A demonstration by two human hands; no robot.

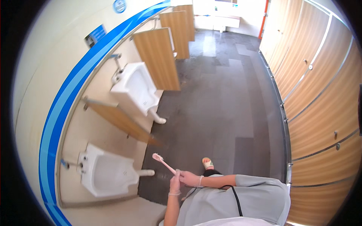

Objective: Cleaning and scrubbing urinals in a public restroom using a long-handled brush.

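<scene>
A pink toilet brush (167, 163) points up and to the left, its bristled head away from me. Both hands are at its handle, close together in front of my body, in thin clear gloves. My left hand (174, 185) grips the handle with the fingertips. My right hand (190, 178) meets it there and also closes around the lower handle, whose end is hidden by the fingers. The brush head is in the air and touches nothing; a white urinal (114, 173) is on the wall to its lower left.
A second urinal (138, 84) hangs farther along the left wall, between wood-patterned partitions (158, 59). Wood-patterned cubicle doors (319, 113) line the right side. Dark floor tiles (215, 107) run towards a white sink counter (226, 21) at the far end.
</scene>
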